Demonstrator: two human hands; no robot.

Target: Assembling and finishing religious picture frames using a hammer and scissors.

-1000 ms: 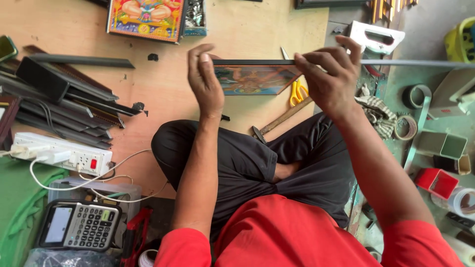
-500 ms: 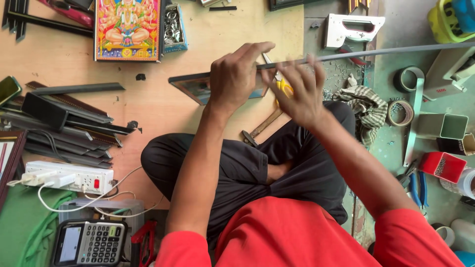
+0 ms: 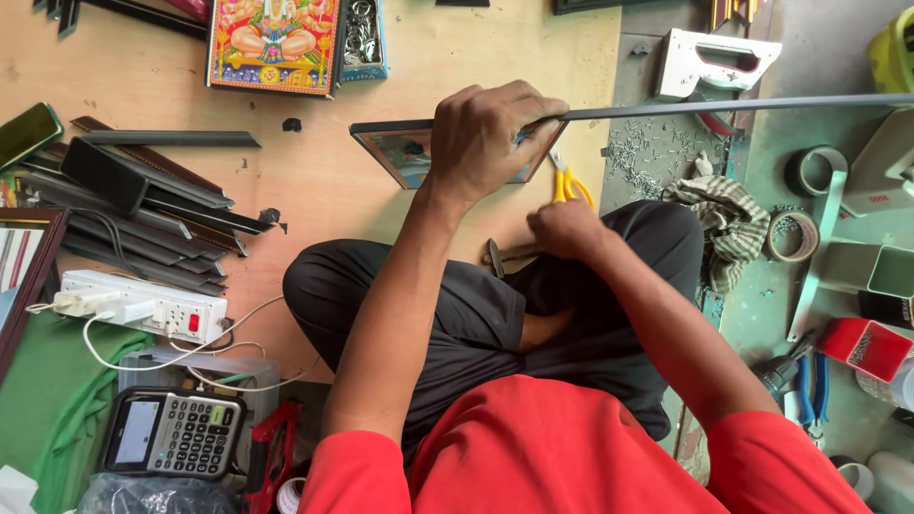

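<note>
Since half a second ago the right hand (image 3: 568,228) has dropped to the hammer (image 3: 505,255) by the knee, fist closing on its handle; the left hand (image 3: 490,133) clamps the framed picture (image 3: 400,157) upright (keep that edge pinned steady) on the wooden floor (image 3: 314,181).

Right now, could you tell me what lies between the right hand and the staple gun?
In the head view, yellow-handled scissors, a long dark frame strip and scattered staples lie between the right hand and the staple gun.

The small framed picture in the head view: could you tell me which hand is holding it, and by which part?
The left hand grips the framed picture over its top edge. The right hand is closed near the hammer handle; its hold cannot be told.
</note>
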